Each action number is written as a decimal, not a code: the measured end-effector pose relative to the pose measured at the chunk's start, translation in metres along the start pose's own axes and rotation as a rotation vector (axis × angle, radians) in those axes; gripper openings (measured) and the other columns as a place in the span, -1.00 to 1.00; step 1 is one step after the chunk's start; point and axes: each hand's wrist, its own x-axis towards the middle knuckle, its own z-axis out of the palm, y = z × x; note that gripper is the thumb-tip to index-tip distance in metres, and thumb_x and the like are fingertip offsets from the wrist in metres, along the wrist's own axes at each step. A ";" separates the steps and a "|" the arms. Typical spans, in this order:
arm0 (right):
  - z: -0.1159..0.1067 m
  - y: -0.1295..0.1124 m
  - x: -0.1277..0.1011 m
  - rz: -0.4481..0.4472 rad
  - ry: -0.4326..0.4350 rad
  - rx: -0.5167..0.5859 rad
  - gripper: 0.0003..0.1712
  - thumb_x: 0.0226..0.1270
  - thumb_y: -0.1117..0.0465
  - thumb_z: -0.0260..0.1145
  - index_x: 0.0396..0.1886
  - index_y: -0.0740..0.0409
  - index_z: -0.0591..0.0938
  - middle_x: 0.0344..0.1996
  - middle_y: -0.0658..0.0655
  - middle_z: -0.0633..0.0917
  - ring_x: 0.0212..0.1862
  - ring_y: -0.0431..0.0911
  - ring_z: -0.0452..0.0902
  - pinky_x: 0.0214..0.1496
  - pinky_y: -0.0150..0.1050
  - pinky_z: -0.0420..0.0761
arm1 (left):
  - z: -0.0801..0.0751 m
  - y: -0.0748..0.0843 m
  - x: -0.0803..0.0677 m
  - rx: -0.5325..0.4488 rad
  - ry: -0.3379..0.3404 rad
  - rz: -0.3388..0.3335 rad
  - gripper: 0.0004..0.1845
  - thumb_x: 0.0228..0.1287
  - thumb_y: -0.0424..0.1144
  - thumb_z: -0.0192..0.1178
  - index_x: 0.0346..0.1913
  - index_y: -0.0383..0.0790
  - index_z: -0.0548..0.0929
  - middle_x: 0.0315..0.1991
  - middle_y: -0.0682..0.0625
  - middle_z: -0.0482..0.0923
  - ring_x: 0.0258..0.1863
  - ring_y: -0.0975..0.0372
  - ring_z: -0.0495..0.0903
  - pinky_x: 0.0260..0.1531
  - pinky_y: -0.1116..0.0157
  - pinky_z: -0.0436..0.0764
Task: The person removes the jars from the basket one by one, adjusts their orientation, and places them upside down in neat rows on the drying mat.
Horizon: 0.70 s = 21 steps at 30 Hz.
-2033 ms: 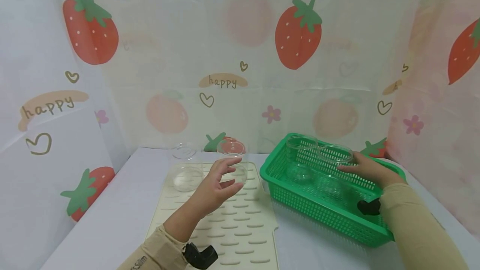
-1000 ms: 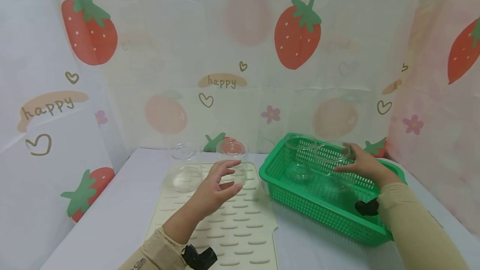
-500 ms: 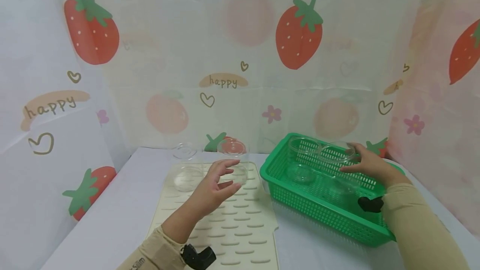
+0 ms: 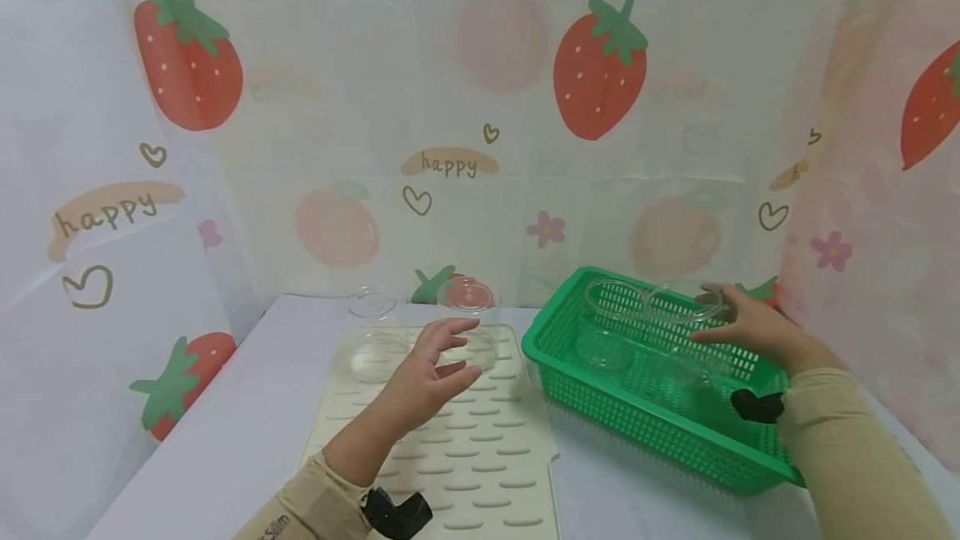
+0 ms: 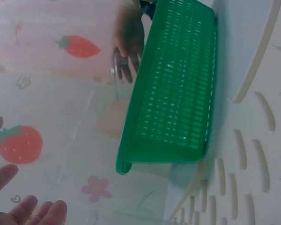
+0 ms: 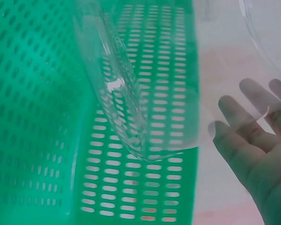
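My right hand [image 4: 761,332] grips a clear cup [image 4: 686,320] near its rim, thumb on the near side and fingers behind. This cup stands slightly tilted inside the green basket [image 4: 645,419]; its see-through base [image 6: 114,86] shows in the right wrist view. Another clear cup [image 4: 603,350] is just left of it in the basket. My left hand [image 4: 429,369] hovers above the cream mat [image 4: 450,473] with relaxed, parted fingers, holding nothing. Behind it on the mat, a clear cup [image 4: 468,297] is partly hidden by the fingers. A second clear cup [image 4: 377,355] stands to its left.
The basket sits on a white-covered table [image 4: 198,448], right of the ridged mat. A strawberry-printed cloth [image 4: 450,232] closes off the back and both sides. The basket's raised rim [image 4: 551,319] surrounds its cups.
My right hand has curled farther round the cup's rim, then shifted a little right with it. The cup leans more now. My left hand has stayed nearly still.
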 end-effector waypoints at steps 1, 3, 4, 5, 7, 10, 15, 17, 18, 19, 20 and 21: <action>-0.001 -0.001 -0.001 -0.010 0.008 -0.002 0.03 0.08 0.03 0.38 0.38 0.28 0.01 0.23 0.37 0.28 0.17 0.23 0.23 0.05 0.08 0.42 | 0.000 0.000 0.000 0.002 -0.001 0.001 -0.43 0.20 -0.29 0.19 0.27 -0.06 0.29 0.25 -0.08 0.11 0.23 0.06 0.23 0.13 0.17 0.42; -0.003 -0.004 -0.002 -0.034 0.018 0.003 0.01 0.09 0.06 0.38 0.38 0.28 0.01 0.23 0.37 0.28 0.18 0.24 0.24 0.07 0.08 0.40 | 0.000 -0.001 0.000 0.005 -0.002 0.002 -0.44 0.20 -0.29 0.19 0.26 -0.06 0.29 0.25 -0.08 0.11 0.23 0.06 0.23 0.13 0.17 0.42; -0.004 -0.006 -0.002 -0.045 0.021 0.009 0.00 0.10 0.08 0.38 0.38 0.27 0.01 0.23 0.37 0.28 0.19 0.24 0.23 0.08 0.08 0.40 | 0.000 -0.001 0.000 0.005 -0.003 0.001 -0.44 0.20 -0.29 0.19 0.26 -0.05 0.29 0.25 -0.08 0.11 0.23 0.07 0.23 0.13 0.17 0.42; -0.005 -0.008 -0.003 -0.056 0.023 0.014 -0.01 0.10 0.09 0.37 0.38 0.27 0.01 0.24 0.36 0.28 0.20 0.25 0.23 0.10 0.10 0.38 | 0.000 -0.001 0.000 0.007 -0.003 0.000 -0.44 0.20 -0.28 0.19 0.26 -0.05 0.29 0.25 -0.07 0.12 0.23 0.07 0.23 0.13 0.17 0.42; -0.006 -0.013 -0.003 -0.075 0.022 0.021 0.00 0.11 0.10 0.37 0.39 0.25 -0.01 0.24 0.36 0.27 0.22 0.27 0.20 0.12 0.15 0.36 | 0.000 -0.001 0.000 0.007 -0.003 0.000 -0.44 0.20 -0.29 0.19 0.26 -0.05 0.29 0.24 -0.08 0.12 0.23 0.06 0.23 0.13 0.17 0.42; -0.007 -0.020 -0.003 -0.104 0.019 0.029 0.01 0.10 0.11 0.38 0.40 0.22 -0.02 0.26 0.35 0.25 0.23 0.28 0.18 0.13 0.21 0.33 | -0.001 -0.001 0.000 0.006 -0.003 -0.003 -0.44 0.20 -0.29 0.19 0.27 -0.06 0.29 0.24 -0.08 0.12 0.23 0.06 0.22 0.13 0.17 0.42; -0.009 -0.038 0.000 -0.154 0.023 0.024 0.02 0.09 0.15 0.39 0.41 0.14 -0.03 0.29 0.28 0.23 0.27 0.25 0.16 0.17 0.21 0.28 | -0.001 -0.001 0.000 0.007 0.003 -0.006 -0.42 0.19 -0.30 0.19 0.27 -0.08 0.28 0.24 -0.08 0.12 0.23 0.06 0.23 0.13 0.17 0.42; -0.011 -0.046 0.001 -0.180 0.023 0.014 0.01 0.08 0.17 0.39 0.41 0.12 -0.02 0.29 0.26 0.25 0.28 0.22 0.15 0.20 0.14 0.28 | -0.002 -0.001 0.000 0.010 0.004 -0.007 -0.42 0.20 -0.29 0.19 0.27 -0.07 0.28 0.24 -0.07 0.12 0.23 0.07 0.23 0.13 0.18 0.42; -0.011 -0.051 0.002 -0.191 0.022 0.010 0.01 0.08 0.18 0.39 0.41 0.11 -0.01 0.28 0.25 0.25 0.28 0.20 0.16 0.22 0.08 0.30 | -0.002 -0.001 0.001 0.012 0.004 -0.007 -0.43 0.20 -0.29 0.19 0.27 -0.05 0.28 0.25 -0.07 0.12 0.23 0.07 0.23 0.13 0.18 0.42; -0.011 -0.056 0.003 -0.207 0.016 0.012 0.01 0.09 0.19 0.39 0.41 0.11 -0.02 0.28 0.24 0.25 0.28 0.20 0.15 0.23 0.00 0.32 | -0.002 -0.001 0.001 0.012 0.004 -0.005 -0.43 0.20 -0.29 0.19 0.27 -0.05 0.28 0.25 -0.07 0.12 0.24 0.07 0.23 0.13 0.18 0.42; -0.011 -0.061 0.003 -0.219 0.014 0.015 0.00 0.08 0.20 0.39 0.41 0.10 -0.01 0.28 0.24 0.25 0.29 0.19 0.15 0.24 -0.10 0.34 | -0.003 -0.001 0.001 0.012 0.004 -0.006 -0.43 0.20 -0.29 0.19 0.27 -0.05 0.28 0.25 -0.07 0.12 0.24 0.07 0.23 0.13 0.18 0.42; -0.011 -0.065 0.004 -0.233 0.010 0.013 0.00 0.08 0.21 0.39 0.41 0.09 -0.01 0.28 0.23 0.25 0.29 0.19 0.15 0.24 -0.13 0.34 | -0.003 -0.001 0.001 0.012 0.004 -0.006 -0.43 0.20 -0.29 0.19 0.27 -0.05 0.28 0.25 -0.07 0.12 0.24 0.07 0.22 0.13 0.18 0.42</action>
